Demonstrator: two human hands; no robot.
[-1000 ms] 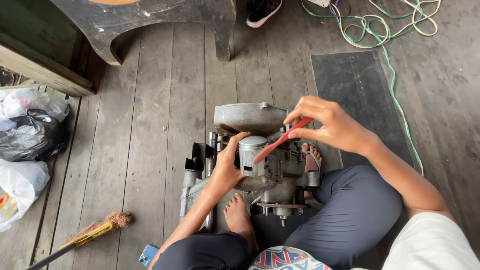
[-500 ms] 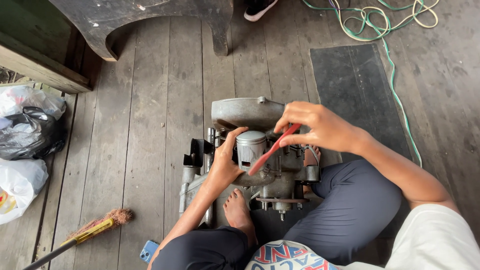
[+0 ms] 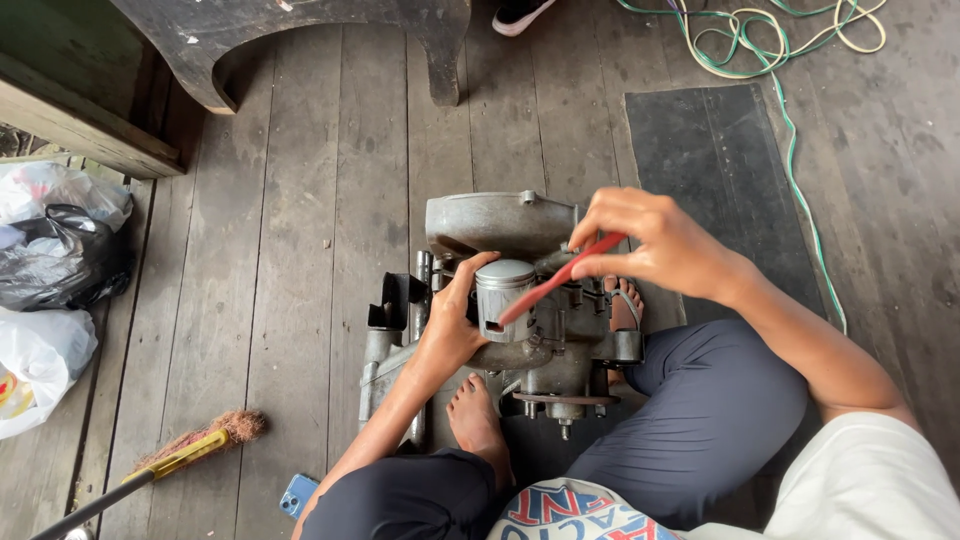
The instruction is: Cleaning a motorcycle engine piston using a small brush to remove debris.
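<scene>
A grey metal engine (image 3: 500, 225) rests on the wooden plank floor between my legs. A silver piston (image 3: 503, 295) stands up from its middle. My left hand (image 3: 452, 325) wraps around the left side of the piston and holds it. My right hand (image 3: 655, 245) grips a thin red tool (image 3: 560, 278) by its upper end; the tool slants down to the left and its tip touches the piston's side. My bare foot (image 3: 475, 420) presses against the engine's near side.
A black rubber mat (image 3: 715, 170) lies right of the engine, with green and yellow cords (image 3: 775, 40) beyond it. A dark wooden bench leg (image 3: 440, 50) stands at the top. Plastic bags (image 3: 50, 260) sit at the left edge. A yellow-handled brush (image 3: 175, 460) and a blue phone (image 3: 297, 493) lie near my left knee.
My right hand has shifted slightly, bringing the red tool lower against the piston. The view has tilted a little. My left hand stays on the piston.
</scene>
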